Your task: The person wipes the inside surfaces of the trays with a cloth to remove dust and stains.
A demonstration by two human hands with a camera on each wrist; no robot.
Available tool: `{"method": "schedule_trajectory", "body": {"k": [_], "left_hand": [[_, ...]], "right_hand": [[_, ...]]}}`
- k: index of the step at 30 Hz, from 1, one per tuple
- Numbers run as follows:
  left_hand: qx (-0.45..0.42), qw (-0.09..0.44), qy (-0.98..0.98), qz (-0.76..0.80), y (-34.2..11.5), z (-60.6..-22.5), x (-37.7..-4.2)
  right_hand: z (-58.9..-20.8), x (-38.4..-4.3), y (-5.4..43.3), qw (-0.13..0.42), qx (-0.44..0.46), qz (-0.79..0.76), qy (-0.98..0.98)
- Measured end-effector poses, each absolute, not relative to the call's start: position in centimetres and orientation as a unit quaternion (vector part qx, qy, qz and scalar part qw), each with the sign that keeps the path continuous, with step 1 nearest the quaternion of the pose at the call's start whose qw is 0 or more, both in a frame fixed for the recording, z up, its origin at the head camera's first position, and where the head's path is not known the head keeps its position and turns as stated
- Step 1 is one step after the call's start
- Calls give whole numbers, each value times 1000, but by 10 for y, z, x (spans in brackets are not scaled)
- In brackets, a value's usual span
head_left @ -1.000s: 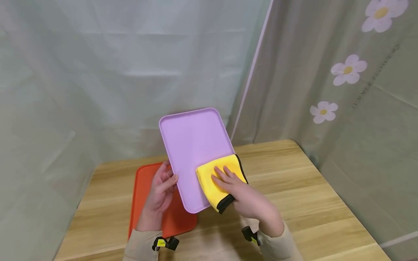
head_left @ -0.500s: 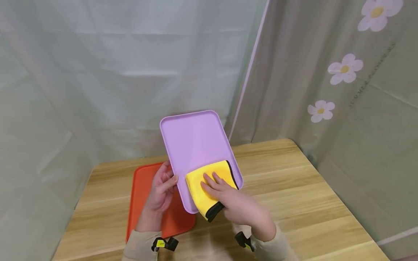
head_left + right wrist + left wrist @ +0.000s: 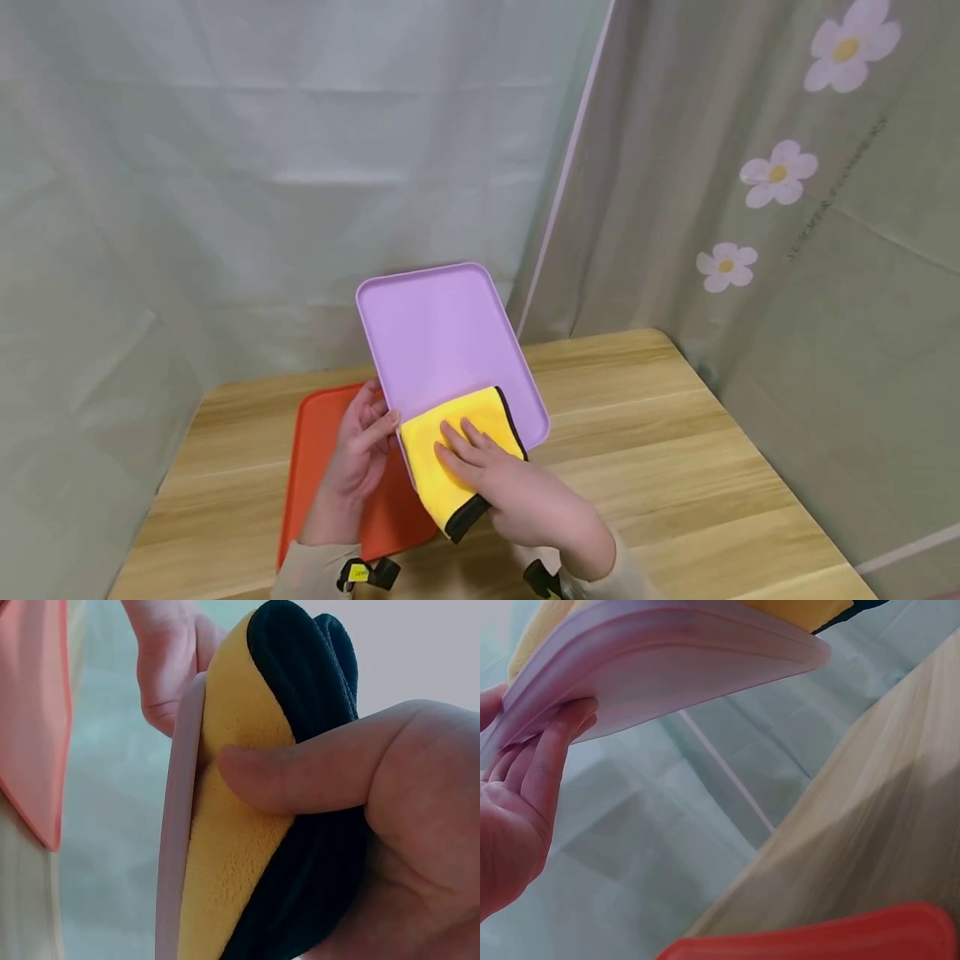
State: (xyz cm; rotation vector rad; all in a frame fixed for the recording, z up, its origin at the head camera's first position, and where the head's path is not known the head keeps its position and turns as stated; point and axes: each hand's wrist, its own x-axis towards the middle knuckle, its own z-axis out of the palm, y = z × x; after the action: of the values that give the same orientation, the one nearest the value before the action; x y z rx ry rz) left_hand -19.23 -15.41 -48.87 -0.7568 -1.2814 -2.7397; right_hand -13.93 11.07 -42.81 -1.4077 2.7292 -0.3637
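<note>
My left hand [image 3: 360, 446] grips the left rim of a light purple rectangular tray [image 3: 442, 333], thumb over the edge and fingers underneath, as the left wrist view shows. The tray is held tilted above the table. A folded yellow cloth [image 3: 450, 433] with black trim lies against the tray's lower part. My right hand [image 3: 517, 492] spreads its fingers on top of this cloth. In the right wrist view, the right thumb [image 3: 277, 780] bends onto the cloth's folded side, holding it close to the tray rim. The tray's near edge is mostly hidden by the cloth.
An orange-red tray [image 3: 311, 467] lies on the wooden table [image 3: 637, 433], partly below the left hand and the purple tray. Pale grey curtains [image 3: 300, 167] hang behind and beside the table, with white flowers printed at the right.
My right hand has slid the yellow cloth leftward and down along the purple tray to its lower left corner. The left hand keeps its grip on the tray. The head view has shifted slightly.
</note>
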Motion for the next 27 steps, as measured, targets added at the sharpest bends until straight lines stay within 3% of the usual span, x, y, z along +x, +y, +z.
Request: {"method": "schedule_trajectory", "body": {"k": [13,27], "left_hand": [[-226,19,-414,-882,-153,-489,-198],[-236,15,-391,-890,-157,-486,-198]], "right_hand": [[-425,-153,130,74,-451,-201,866],[-417,-162,154,79,-396,-223,887]]}}
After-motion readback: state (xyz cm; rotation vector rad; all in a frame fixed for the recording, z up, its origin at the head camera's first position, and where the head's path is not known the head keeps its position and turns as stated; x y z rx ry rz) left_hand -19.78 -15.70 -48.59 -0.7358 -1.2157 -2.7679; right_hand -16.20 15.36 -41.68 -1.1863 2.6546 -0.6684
